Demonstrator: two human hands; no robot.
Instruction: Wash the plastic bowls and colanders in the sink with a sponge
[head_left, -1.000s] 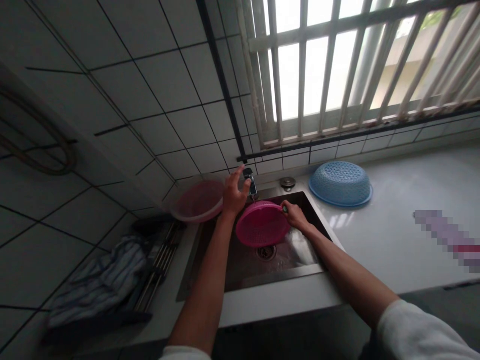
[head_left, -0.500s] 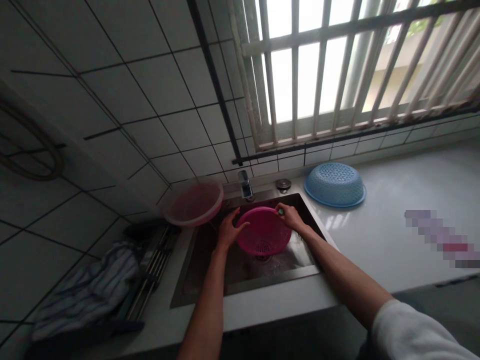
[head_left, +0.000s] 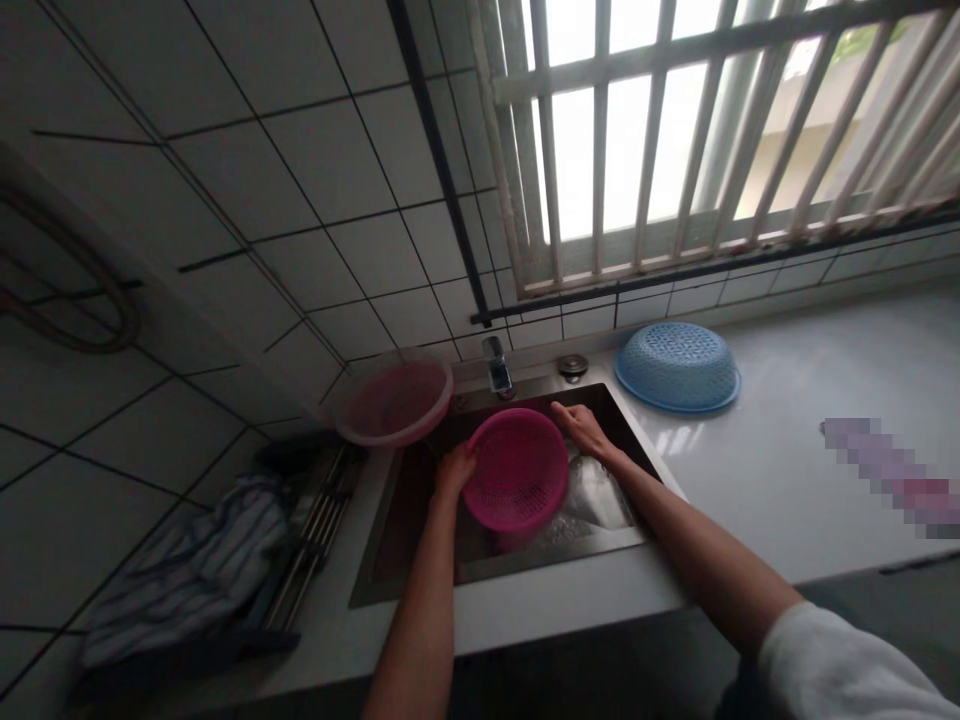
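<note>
A pink plastic colander [head_left: 516,470] is held tilted over the steel sink [head_left: 420,560], its perforated bottom turned toward me. My left hand [head_left: 454,468] grips its left rim with the fingers closed behind it. My right hand [head_left: 580,428] holds the upper right rim, fingers curled over the edge. The faucet [head_left: 496,366] stands just behind the colander at the sink's back edge.
A translucent pink bowl [head_left: 394,402] leans at the sink's back left corner. A blue colander [head_left: 677,367] lies upside down on the white counter [head_left: 787,440] to the right. A striped cloth [head_left: 187,570] lies over a rack [head_left: 311,530] on the left. Tiled walls and a barred window rise behind.
My left hand came down from the faucet and took hold of the colander's left rim. The colander tipped up so its bottom now faces me.
</note>
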